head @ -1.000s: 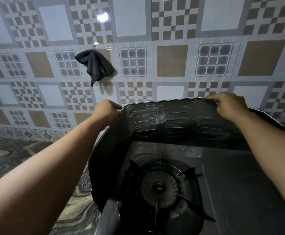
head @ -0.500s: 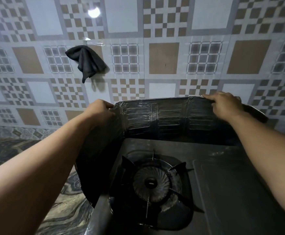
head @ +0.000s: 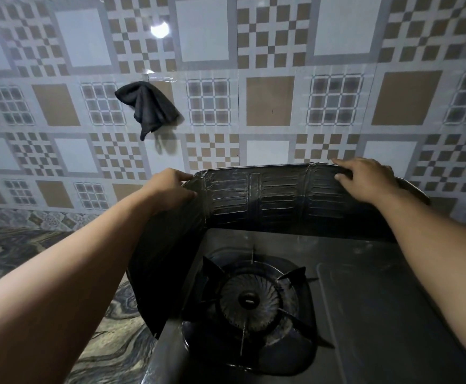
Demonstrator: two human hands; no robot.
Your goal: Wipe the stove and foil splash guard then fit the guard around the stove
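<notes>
A dark single-burner stove (head: 364, 286) stands on the counter, its round burner (head: 250, 300) under a pan support. The ribbed foil splash guard (head: 270, 198) stands upright behind the stove and bends forward along its left side. My left hand (head: 168, 187) grips the guard's top edge at the left corner bend. My right hand (head: 364, 177) holds the top edge at the right bend, fingers over the rim. The guard's right wing is mostly hidden behind my right forearm.
A dark cloth (head: 150, 106) hangs on a hook on the patterned tiled wall (head: 270, 51), up and left of the guard. The marbled countertop (head: 18, 253) stretches to the left of the stove.
Both hands keep their grip on the guard's top edge. The view has shifted slightly; the guard sits about the same behind and left of the stove.
</notes>
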